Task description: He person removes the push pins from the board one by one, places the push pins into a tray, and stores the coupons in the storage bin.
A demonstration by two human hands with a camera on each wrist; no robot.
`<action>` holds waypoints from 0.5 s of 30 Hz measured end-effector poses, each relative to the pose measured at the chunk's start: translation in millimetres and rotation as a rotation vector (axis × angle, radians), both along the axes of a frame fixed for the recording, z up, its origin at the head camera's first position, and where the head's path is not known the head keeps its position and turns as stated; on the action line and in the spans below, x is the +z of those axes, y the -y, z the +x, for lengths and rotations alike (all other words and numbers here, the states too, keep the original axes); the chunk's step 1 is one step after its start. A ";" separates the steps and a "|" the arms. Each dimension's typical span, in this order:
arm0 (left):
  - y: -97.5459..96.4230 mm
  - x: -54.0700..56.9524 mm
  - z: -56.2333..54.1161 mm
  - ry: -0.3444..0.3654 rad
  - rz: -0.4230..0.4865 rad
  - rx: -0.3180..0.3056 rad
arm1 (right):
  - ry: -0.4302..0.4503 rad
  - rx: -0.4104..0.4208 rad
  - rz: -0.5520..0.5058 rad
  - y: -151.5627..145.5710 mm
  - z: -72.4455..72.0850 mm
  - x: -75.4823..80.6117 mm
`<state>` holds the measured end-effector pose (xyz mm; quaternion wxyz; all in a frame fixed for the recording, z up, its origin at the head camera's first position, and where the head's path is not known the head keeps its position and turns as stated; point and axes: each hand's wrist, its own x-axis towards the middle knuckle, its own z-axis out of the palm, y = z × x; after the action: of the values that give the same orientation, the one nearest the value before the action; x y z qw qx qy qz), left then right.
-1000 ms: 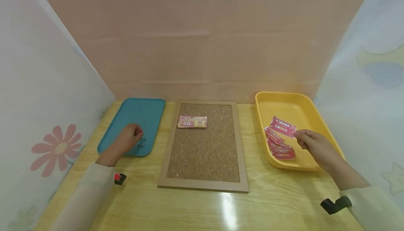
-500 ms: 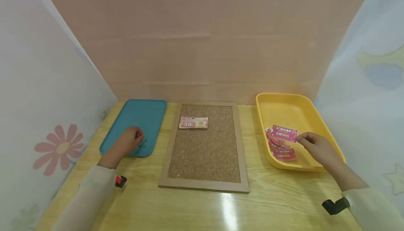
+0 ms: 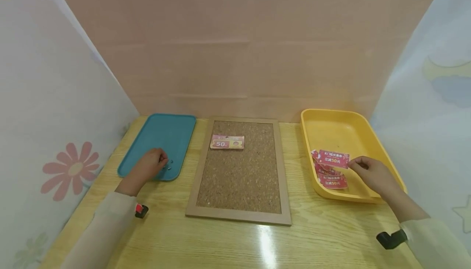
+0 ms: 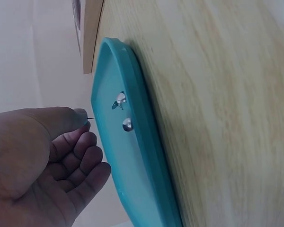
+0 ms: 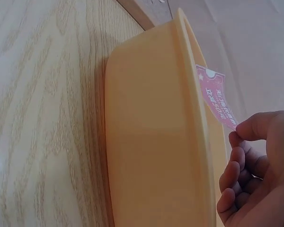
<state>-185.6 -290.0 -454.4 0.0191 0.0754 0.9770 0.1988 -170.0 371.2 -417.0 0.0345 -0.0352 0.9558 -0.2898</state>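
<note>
My left hand (image 3: 148,165) is over the near part of the teal tray (image 3: 167,128). Its thumb and a finger pinch a thumbtack, whose thin point (image 4: 90,118) sticks out in the left wrist view; its head is hidden. Several silver thumbtacks (image 4: 127,125) lie on the tray. Over the yellow bin (image 3: 338,128), my right hand (image 3: 372,174) pinches one end of a pink paper coupon (image 3: 333,159). The coupon bends slightly in the right wrist view (image 5: 213,94). Beneath it, more coupons (image 3: 332,182) overlap along the bin's left side.
Between the tray and the bin lies a wood-framed cork board (image 3: 241,179). Another coupon (image 3: 227,142) is on its upper left part, with a small dark spot at its top edge. A peach backdrop (image 3: 235,48) stands behind the wooden table (image 3: 220,242).
The held coupon has come down slightly toward the near side and turned more level, still pinched by my right hand. My left hand stays over the teal tray, almost still.
</note>
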 end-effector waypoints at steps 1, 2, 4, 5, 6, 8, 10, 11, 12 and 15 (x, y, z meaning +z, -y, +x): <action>0.1 -0.1 0.2 0.000 -0.003 0.000 | 0.001 -0.001 0.006 -0.4 -0.2 -0.4; 0.2 -0.1 0.5 -0.001 -0.005 -0.001 | 0.003 -0.002 0.009 -0.9 -0.3 -0.8; 0.7 -0.9 1.0 -0.006 -0.013 -0.007 | 0.004 -0.004 0.015 -2.0 -0.2 -1.8; 0.9 -1.1 1.3 -0.009 -0.015 -0.010 | 0.003 -0.005 0.019 -2.5 0.0 -2.2; 1.3 -1.7 1.5 -0.012 -0.019 -0.012 | 0.004 -0.005 0.021 -3.1 0.2 -2.7; 1.8 -3.1 2.0 -0.016 -0.026 -0.015 | 0.008 -0.004 0.025 -4.3 0.3 -3.4; 2.0 -4.5 2.2 -0.022 -0.030 -0.019 | 0.010 -0.002 0.035 -4.9 0.5 -4.3; 2.2 -5.4 2.2 -0.024 -0.033 -0.020 | 0.013 -0.002 0.038 -5.4 0.4 -4.8; 2.4 -6.1 2.1 -0.027 -0.036 -0.026 | 0.016 0.000 0.041 -6.0 0.3 -5.2; 1.9 -7.1 2.1 -0.025 -0.034 -0.026 | 0.017 0.003 0.051 -7.2 0.6 -6.8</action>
<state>-183.6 -291.8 -461.5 0.0108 0.0904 0.9793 0.1809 -169.4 378.5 -423.8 0.0442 -0.0333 0.9624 -0.2658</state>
